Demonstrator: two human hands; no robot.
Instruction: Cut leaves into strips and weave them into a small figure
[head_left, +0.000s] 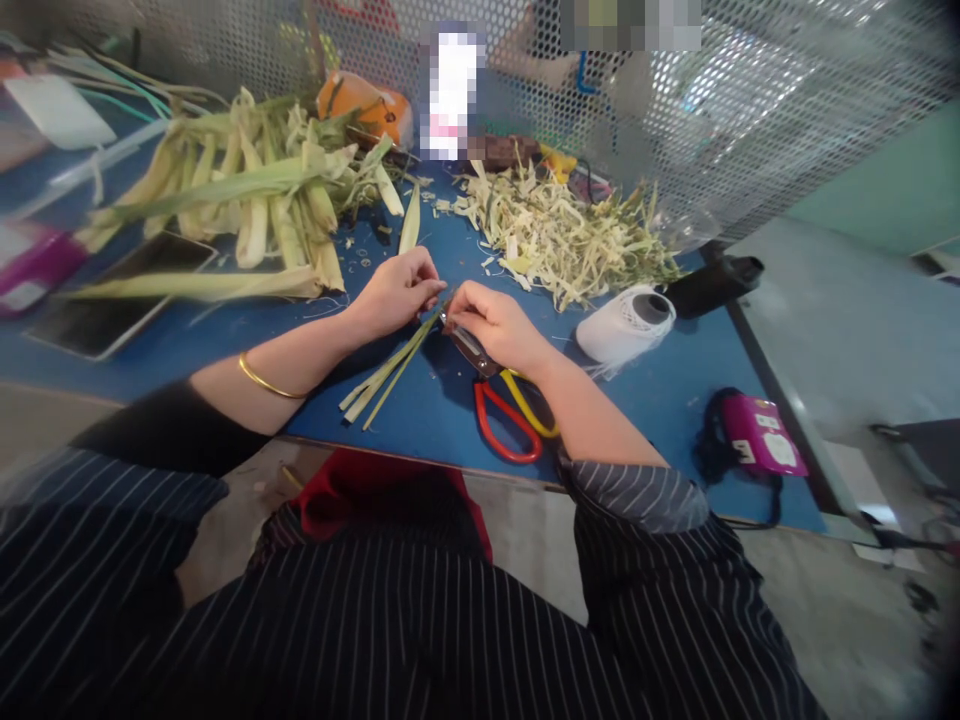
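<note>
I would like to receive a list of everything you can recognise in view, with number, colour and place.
thin strips: several, pale green, below the hands
scissors: one pair, red and yellow handles, at right hand
stalks: many, pale green, table's left
shavings: one heap, pale yellow-green, far side, right
thread spool: one, white, right
cylinder: one, black, beside spool
pack: one, purple, right table edge
flat panel: one, black, left
bag: one, orange, behind stalks
mesh: one, grey, back
table: one, blue, underneath
Other items: blurred, uncounted
bangle: one, gold, left forearm
left hand: one, bare, centre
right hand: one, bare, centre
</note>
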